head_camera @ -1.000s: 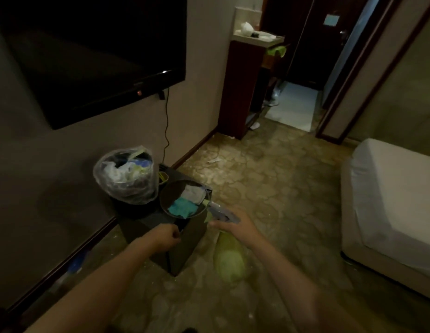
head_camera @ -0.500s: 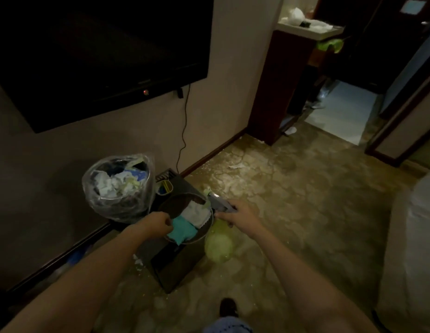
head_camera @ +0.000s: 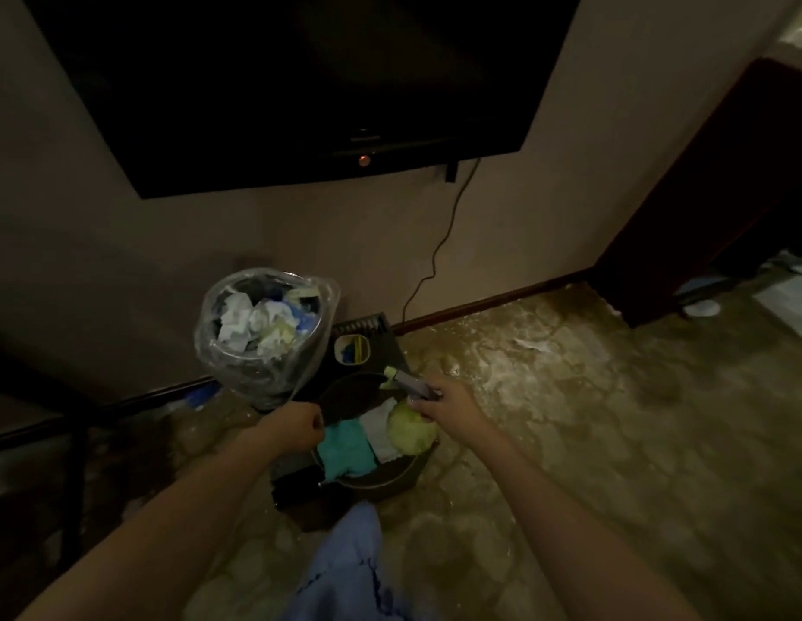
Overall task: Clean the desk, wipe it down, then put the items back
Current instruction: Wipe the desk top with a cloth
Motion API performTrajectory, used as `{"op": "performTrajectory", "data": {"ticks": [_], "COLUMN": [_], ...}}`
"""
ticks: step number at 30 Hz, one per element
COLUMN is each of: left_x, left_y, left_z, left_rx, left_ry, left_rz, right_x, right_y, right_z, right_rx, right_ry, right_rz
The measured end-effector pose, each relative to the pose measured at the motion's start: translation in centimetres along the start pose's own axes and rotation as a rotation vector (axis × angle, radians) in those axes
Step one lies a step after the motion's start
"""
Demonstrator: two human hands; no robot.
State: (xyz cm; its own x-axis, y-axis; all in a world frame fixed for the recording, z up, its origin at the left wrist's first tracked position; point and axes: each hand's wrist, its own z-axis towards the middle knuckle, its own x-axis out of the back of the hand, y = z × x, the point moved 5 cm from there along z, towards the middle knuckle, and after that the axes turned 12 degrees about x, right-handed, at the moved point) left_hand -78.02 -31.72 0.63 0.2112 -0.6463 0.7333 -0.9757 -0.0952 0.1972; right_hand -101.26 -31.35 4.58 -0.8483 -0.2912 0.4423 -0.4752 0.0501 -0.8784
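Spray bottle [head_camera: 411, 427] upright, nozzle leftward

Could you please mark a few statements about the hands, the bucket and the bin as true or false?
1. The right hand holds a spray bottle over the bucket. True.
2. The bin is empty. False: its clear bag is stuffed with crumpled paper and other rubbish.
3. A teal cloth hangs over the bucket's rim. True, with a grey cloth beside it.
4. The left hand lies flat with straight fingers. False: its fingers are curled at the bucket's edge; what it grips is hidden.
5. The television shows a bright picture. False: the screen is dark, with only a small red light lit.
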Motion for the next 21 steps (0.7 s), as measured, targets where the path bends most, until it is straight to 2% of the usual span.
{"op": "performTrajectory", "data": {"ticks": [7, 15, 21], "left_x": [1.0, 1.2, -1.5], "left_y": [-2.6, -4.5, -5.3], "left_z": [4.2, 6.6, 8.0], "left_rx": [0.143, 0.293, 0.370], "left_ry": [-0.025, 0.015, -0.072], "left_rz": [-0.164, -0.308, -0.381], "right_x": [-1.0, -2.7, -5.8], "right_y": [1.7, 3.3, 6.8], "right_z": [8.0, 15.7, 20.3], "right_rx": [-0.026, 0.042, 0.054], "right_ry": [-0.159, -0.307, -0.415], "right_rz": [-0.022, -0.163, -0.232]}}
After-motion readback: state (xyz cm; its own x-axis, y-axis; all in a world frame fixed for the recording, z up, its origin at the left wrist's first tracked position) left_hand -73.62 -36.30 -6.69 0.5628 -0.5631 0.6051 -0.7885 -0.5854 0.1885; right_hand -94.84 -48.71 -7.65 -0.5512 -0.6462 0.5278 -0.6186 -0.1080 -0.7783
